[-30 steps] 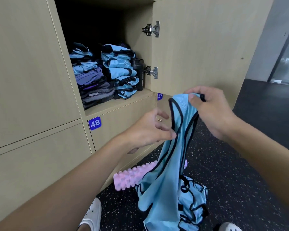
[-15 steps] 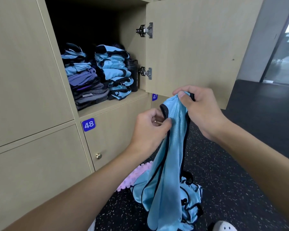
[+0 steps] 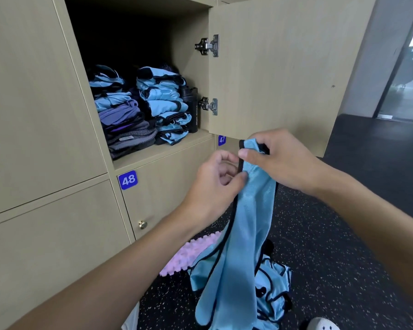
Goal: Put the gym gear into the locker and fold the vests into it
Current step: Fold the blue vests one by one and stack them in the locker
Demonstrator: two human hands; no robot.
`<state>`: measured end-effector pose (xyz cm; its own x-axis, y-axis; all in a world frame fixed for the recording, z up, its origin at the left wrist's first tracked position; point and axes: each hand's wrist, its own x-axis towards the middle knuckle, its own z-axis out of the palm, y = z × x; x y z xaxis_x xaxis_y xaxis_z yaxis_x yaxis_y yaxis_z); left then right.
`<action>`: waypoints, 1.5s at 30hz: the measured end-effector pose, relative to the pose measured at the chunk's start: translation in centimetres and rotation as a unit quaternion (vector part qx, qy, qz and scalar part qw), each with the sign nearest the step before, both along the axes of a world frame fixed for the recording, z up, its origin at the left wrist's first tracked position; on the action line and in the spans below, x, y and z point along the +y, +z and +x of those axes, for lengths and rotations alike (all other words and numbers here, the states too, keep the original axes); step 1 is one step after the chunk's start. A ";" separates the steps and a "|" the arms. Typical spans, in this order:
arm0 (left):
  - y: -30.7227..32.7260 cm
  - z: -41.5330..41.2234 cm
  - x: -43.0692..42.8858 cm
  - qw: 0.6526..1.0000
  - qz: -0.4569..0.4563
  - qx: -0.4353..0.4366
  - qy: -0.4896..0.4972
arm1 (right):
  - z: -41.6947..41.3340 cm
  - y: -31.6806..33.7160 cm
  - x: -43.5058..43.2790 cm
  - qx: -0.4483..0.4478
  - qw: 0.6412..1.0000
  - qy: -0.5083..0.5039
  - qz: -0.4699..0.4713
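Note:
A light blue vest with black trim (image 3: pixel 243 234) hangs lengthwise in front of me. My right hand (image 3: pixel 277 160) pinches its top edge. Just below and to the left, my left hand (image 3: pixel 215 182) pinches the vest's black-trimmed side. The open locker (image 3: pixel 162 148) above door 48 holds two stacks of folded blue vests (image 3: pixel 162 101) and darker purple and grey clothes (image 3: pixel 126 129), with a black bottle (image 3: pixel 191 108) at the right. More blue vests (image 3: pixel 272 284) lie crumpled on the floor behind the hanging one.
The locker door (image 3: pixel 279 67) stands swung open to the right, above my hands. A pink ridged foam roller (image 3: pixel 188 256) lies on the dark speckled floor by the lower lockers. My white shoes (image 3: pixel 322 325) show at the bottom edge.
My hands have come closer together, and the vest now hangs narrower, gathered lengthwise. My left hand shifted up along its black edge. My view has moved a little to the right.

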<state>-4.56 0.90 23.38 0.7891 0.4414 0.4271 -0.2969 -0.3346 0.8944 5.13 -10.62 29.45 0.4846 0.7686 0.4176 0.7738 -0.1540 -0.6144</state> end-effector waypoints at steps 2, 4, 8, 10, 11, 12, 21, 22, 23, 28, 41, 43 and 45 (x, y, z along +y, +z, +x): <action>-0.8 0.1 0.0 0.999 -0.001 0.039 -0.017 | 0.1 -0.2 0.2 -0.022 0.999 -0.035 0.024; -1.7 0.2 0.4 0.997 0.018 0.069 -0.025 | 0.4 -0.3 0.2 -0.015 0.995 -0.074 0.062; -2.9 -0.1 2.2 0.990 0.082 0.111 -0.029 | 1.4 0.1 -0.6 0.066 0.972 -0.161 0.156; -3.2 -0.4 3.2 0.980 0.122 0.151 -0.033 | 2.0 0.3 -1.1 0.079 0.959 -0.203 0.180; -3.4 -0.6 3.9 0.973 0.143 0.178 -0.037 | 2.3 0.3 -1.3 0.074 0.954 -0.225 0.186; -3.5 -0.8 4.5 0.964 0.168 0.204 -0.040 | 2.8 0.3 -1.4 0.067 0.948 -0.247 0.188; -1.6 -1.3 5.1 0.951 0.258 0.166 -0.031 | -0.2 -1.0 -1.0 0.137 0.985 0.063 -0.088; -1.2 -1.3 4.6 0.956 0.252 0.147 -0.040 | -0.7 -1.3 -0.6 0.133 0.978 0.096 -0.129; -0.9 -1.3 4.4 0.960 0.240 0.133 -0.049 | -0.8 -1.7 -0.3 0.137 0.972 0.115 -0.154; -0.6 -1.8 4.5 0.972 0.193 0.116 -0.071 | 0.5 -2.6 0.6 0.044 0.987 0.044 -0.149; 0.7 -3.5 6.5 0.931 0.259 0.257 -0.014 | 3.2 -2.8 -1.4 -0.028 0.988 -0.080 -0.128; 1.2 -3.3 5.7 0.947 0.229 0.223 -0.035 | 2.0 -2.5 -1.3 0.039 0.991 -0.025 -0.128; 1.7 -3.0 5.0 0.959 0.201 0.195 -0.050 | 0.4 -2.4 -0.9 0.110 0.983 0.046 -0.141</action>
